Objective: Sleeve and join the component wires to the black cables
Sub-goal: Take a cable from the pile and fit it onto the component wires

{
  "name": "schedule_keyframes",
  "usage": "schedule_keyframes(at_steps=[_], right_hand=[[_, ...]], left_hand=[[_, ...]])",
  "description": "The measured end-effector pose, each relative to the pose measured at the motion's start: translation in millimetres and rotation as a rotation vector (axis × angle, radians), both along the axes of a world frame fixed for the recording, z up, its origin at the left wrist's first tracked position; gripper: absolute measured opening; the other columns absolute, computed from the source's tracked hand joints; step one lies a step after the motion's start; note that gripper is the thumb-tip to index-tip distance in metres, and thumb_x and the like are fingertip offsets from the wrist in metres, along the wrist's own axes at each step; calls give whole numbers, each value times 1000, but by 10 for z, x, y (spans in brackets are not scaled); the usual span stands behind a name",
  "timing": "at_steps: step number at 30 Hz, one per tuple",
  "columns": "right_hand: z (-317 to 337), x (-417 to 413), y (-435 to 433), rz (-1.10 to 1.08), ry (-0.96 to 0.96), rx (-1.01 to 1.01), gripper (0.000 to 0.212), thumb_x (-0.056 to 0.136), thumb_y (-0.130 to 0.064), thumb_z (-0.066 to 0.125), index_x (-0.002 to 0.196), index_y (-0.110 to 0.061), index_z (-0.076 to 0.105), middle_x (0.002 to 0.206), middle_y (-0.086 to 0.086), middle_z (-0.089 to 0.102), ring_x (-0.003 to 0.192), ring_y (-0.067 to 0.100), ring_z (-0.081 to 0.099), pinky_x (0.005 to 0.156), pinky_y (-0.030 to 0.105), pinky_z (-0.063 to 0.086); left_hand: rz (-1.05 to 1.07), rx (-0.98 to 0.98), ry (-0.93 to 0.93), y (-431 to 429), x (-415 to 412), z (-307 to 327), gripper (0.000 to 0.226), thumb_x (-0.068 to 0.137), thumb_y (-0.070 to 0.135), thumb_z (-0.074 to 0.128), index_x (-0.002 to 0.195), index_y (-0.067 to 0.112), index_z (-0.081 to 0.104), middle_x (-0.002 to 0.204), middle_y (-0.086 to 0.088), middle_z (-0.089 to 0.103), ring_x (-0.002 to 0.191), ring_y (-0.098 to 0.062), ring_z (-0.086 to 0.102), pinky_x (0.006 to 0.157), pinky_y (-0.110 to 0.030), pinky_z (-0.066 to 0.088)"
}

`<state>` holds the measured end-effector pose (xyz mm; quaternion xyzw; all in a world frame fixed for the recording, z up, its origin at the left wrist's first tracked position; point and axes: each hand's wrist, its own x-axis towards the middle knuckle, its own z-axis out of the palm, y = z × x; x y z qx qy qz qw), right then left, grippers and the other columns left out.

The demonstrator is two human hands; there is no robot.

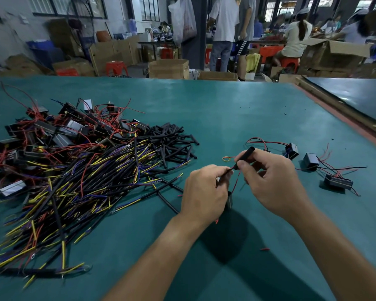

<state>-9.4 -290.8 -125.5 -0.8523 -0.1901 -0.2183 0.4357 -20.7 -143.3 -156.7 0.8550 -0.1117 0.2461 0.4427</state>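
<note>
Hands pinch black sleeve and component wire.

right hand pinching black sleeve, left hand seemingly gripping wire

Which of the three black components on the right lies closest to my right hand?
The leftmost component, just beyond the right hand; the other two lie farther right.

Left hand hides most of the component; cable pile blurred leftward.
</note>
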Motion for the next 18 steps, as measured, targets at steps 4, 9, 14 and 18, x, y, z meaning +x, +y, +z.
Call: schedule_keyframes(at_steps=[4, 9, 14, 18], right_hand=[[16, -4, -1, 2, -7, 40, 14, 90, -12, 64, 83, -23, 68, 60, -21, 59, 54, 10, 55, 53, 17, 41], [34, 2, -6, 29, 44, 121, 20, 90, -11, 66, 77, -25, 68, 58, -15, 62, 51, 13, 58, 51, 24, 45], [44, -6, 0, 52, 90, 219, 19, 90, -12, 67, 72, -19, 70, 54, 3, 61, 44, 9, 53, 45, 19, 41], [29, 12, 22, 32, 145, 283, 20, 90, -13, 68, 70, -17, 69, 51, -8, 63, 44, 8, 55, 47, 19, 44]], left_hand=[[-25, 13, 43, 38, 31, -10, 17, 92, 15, 62, 77, 18, 69, 58, 25, 58, 53, 2, 51, 52, -19, 38], [-100, 80, 58, 65, 38, 8, 28, 78, 9, 42, 83, 16, 68, 75, 2, 70, 77, -21, 66, 67, -38, 52], [-142, 80, 47, 78, 40, 18, 30, 82, 7, 42, 89, 19, 69, 75, 6, 68, 73, -18, 63, 66, -37, 51], [-149, 40, 42, 77, 24, 8, 21, 90, 15, 48, 86, 20, 69, 67, 2, 65, 61, -18, 59, 57, -36, 49]])
